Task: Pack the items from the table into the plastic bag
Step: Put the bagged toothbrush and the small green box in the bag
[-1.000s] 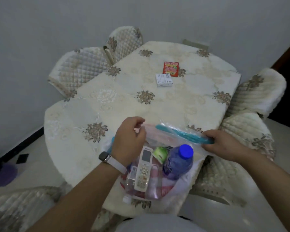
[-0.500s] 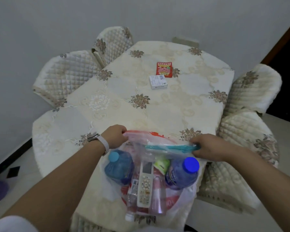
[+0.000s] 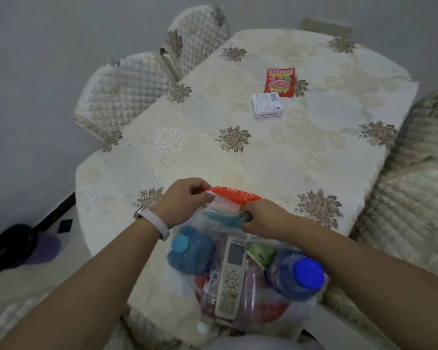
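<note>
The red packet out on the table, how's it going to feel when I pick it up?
The red packet looks flat and thin, so probably light and floppy. Its printed film looks glossy, so possibly slippery; pinching an edge seems safer. Lying flat against the tablecloth, it shouldn't roll.

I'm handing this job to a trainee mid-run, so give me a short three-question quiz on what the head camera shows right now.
1. True or false: every item is already packed in the plastic bag.
2. Which lies nearer the person: A) the red packet or B) the white box?
3. What are the left hand and right hand gripping?

Key
1. False: the packet and box still lie on the table.
2. B.
3. The bag's top edge, by its orange strip. The remote, two blue-capped bottles and other items show inside.
</note>
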